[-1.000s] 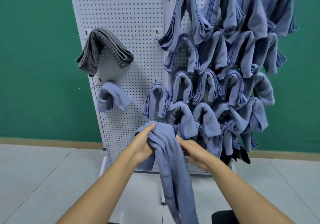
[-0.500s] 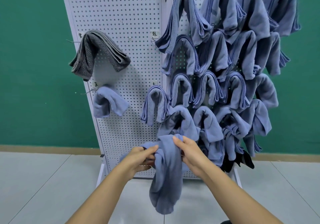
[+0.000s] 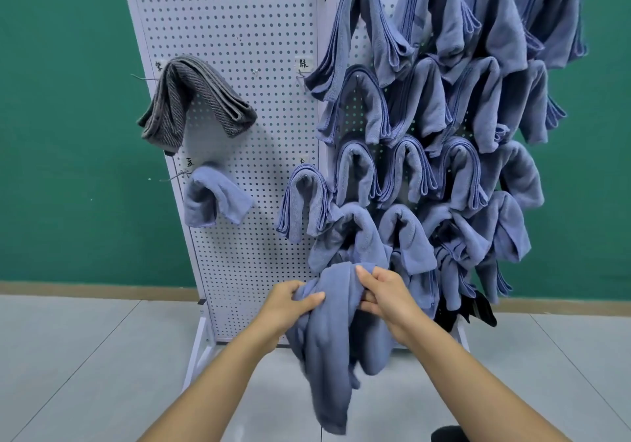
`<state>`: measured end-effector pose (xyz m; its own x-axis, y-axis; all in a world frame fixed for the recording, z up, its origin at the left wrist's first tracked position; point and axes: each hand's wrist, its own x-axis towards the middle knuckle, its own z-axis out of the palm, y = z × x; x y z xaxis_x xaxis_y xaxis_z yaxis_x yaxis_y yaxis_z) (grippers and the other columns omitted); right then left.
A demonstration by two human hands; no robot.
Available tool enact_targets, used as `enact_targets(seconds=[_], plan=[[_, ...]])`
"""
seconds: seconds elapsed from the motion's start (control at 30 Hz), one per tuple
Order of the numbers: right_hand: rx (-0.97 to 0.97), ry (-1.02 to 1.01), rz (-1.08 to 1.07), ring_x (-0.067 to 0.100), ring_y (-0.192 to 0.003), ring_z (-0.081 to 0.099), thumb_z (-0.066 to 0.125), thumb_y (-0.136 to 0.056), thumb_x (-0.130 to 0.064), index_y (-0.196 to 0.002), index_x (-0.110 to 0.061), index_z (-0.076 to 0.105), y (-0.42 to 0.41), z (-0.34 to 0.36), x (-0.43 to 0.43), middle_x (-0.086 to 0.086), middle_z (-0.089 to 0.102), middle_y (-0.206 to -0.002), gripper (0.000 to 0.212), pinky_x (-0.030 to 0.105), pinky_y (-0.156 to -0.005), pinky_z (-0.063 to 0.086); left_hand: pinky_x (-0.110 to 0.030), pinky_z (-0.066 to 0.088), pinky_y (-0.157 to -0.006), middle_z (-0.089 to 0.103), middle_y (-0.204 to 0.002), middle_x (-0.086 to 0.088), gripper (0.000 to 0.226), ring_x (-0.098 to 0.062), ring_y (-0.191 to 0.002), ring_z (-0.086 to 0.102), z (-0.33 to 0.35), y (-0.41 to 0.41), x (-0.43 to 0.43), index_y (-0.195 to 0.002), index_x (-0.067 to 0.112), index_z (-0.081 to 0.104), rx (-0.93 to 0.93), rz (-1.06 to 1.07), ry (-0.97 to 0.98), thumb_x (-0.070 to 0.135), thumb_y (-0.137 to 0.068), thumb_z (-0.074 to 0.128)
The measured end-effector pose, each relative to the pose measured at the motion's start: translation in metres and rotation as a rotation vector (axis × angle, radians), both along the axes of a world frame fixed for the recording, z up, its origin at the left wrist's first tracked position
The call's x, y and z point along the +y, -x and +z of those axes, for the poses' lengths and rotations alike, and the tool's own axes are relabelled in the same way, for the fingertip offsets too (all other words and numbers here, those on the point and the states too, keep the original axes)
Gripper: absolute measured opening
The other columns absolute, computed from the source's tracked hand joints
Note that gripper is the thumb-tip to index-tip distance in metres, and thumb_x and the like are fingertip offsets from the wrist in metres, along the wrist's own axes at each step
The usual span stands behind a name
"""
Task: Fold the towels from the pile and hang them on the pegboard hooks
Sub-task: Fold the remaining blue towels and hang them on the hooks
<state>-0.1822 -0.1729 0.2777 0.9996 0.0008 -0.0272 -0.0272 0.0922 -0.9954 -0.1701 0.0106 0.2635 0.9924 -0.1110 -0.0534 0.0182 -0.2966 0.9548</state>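
Head: blue towel [image 3: 327, 356], lower end blurred.

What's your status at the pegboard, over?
Left hand and right hand both gripping the blue towel, bunched, not yet hung. Hung towels crowd the right of the pegboard; its left mostly bare.

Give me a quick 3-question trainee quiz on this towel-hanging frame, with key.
1. True or false: the left hand and right hand both grip the blue towel.
2. On the pegboard, the grey striped towel hangs on: A) the left panel, B) the right panel, C) the base frame.
3. Is the gripped towel neatly folded yet?

Key: 1 true. 2 A. 3 No, it hangs bunched and loose from the hands.
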Motion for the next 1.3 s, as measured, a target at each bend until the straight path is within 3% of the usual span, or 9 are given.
enact_targets(seconds=[0.13,0.3,0.4,0.63,0.7,0.8,0.97,1.17,1.3], plan=[[-0.008,0.091,-0.07,0.003,-0.047,0.053,0.047,-0.101,-0.019,-0.081,-0.007,0.049,-0.005,0.002,-0.017,-0.002,0.054,-0.057,0.023,0.021,-0.05,0.052,-0.022,0.037,-0.058,0.058,-0.069,-0.001,0.022,-0.014,-0.065,0.048,0.004,-0.005,0.009,-0.075,0.007,0.061,-0.166,0.16,-0.23,0.022,-0.08,0.075],[0.0,0.117,-0.198,0.004,-0.045,0.041,0.044,-0.102,-0.026,-0.091,-0.008,0.046,-0.011,0.003,-0.043,0.006,0.037,-0.062,0.021,0.018,-0.042,0.038,-0.028,0.017,-0.05,0.024,-0.056,0.0,0.05,-0.015,-0.056,0.021,0.0,-0.018,0.031,-0.056,0.017,0.025,-0.215,0.234,-0.457,0.018,-0.091,0.06],[0.033,0.13,-0.235,0.016,-0.065,0.05,0.045,-0.101,-0.03,-0.105,0.007,0.055,-0.015,0.003,-0.057,0.01,0.051,-0.074,0.038,0.027,-0.057,0.043,-0.029,0.014,-0.048,0.02,-0.056,-0.002,0.054,-0.015,-0.053,0.018,0.001,-0.024,0.044,-0.055,0.016,0.021,-0.171,0.189,-0.668,0.025,-0.092,0.06],[0.062,0.081,-0.226,0.021,-0.06,0.054,0.05,-0.099,-0.033,-0.112,0.015,0.052,-0.012,0.009,-0.061,0.013,0.057,-0.07,0.05,0.03,-0.062,0.049,-0.027,0.024,-0.047,0.029,-0.054,-0.001,0.046,-0.014,-0.05,0.025,-0.002,-0.023,0.04,-0.054,0.013,0.029,-0.049,0.179,-0.785,0.012,-0.093,0.052],[0.078,0.079,-0.243,0.037,-0.067,0.054,0.051,-0.096,-0.038,-0.113,0.014,0.05,-0.012,0.009,-0.063,0.026,0.056,-0.085,0.055,0.041,-0.071,0.051,-0.028,0.025,-0.049,0.032,-0.055,-0.002,0.043,-0.017,-0.053,0.027,-0.004,-0.024,0.041,-0.053,0.013,0.033,-0.001,0.196,-0.703,0.01,-0.092,0.053],[0.079,0.032,-0.275,0.021,-0.063,0.047,0.045,-0.1,-0.035,-0.088,-0.001,0.057,-0.013,0.008,-0.064,0.012,0.052,-0.076,0.038,0.031,-0.061,0.039,-0.026,0.033,-0.056,0.046,-0.059,-0.005,0.029,-0.021,-0.059,0.038,0.0,-0.023,0.044,-0.062,0.014,0.053,0.091,0.265,-0.189,0.01,-0.089,0.06],[0.12,-0.109,-0.355,0.022,-0.077,0.059,0.044,-0.101,-0.033,-0.101,0.0,0.061,-0.021,0.003,-0.077,0.008,0.065,-0.088,0.037,0.027,-0.062,0.048,-0.038,0.047,-0.091,0.064,-0.091,-0.012,0.011,-0.021,-0.081,0.06,0.016,-0.021,0.046,-0.093,0.004,0.063,0.211,0.302,0.342,0.013,-0.094,0.057],[0.196,-0.356,0.122,0.023,-0.095,0.069,0.094,-0.05,-0.021,-0.112,0.0,0.065,-0.015,0.013,-0.085,0.017,0.069,-0.109,0.072,0.035,-0.079,0.058,-0.032,0.051,-0.068,0.069,-0.092,-0.008,0.019,-0.02,-0.083,0.065,0.026,-0.019,0.049,-0.101,0.005,0.06,0.228,0.221,0.655,0.019,-0.099,0.047],[0.156,-0.164,0.06,0.027,-0.094,0.064,0.053,-0.091,0.002,-0.116,0.006,0.057,-0.019,0.009,-0.087,0.021,0.064,-0.109,0.025,0.034,-0.084,0.057,-0.03,0.052,-0.064,0.067,-0.093,-0.007,0.016,-0.018,-0.079,0.065,0.026,-0.02,0.056,-0.102,0.006,0.059,0.168,0.285,0.667,0.018,-0.099,0.049]])
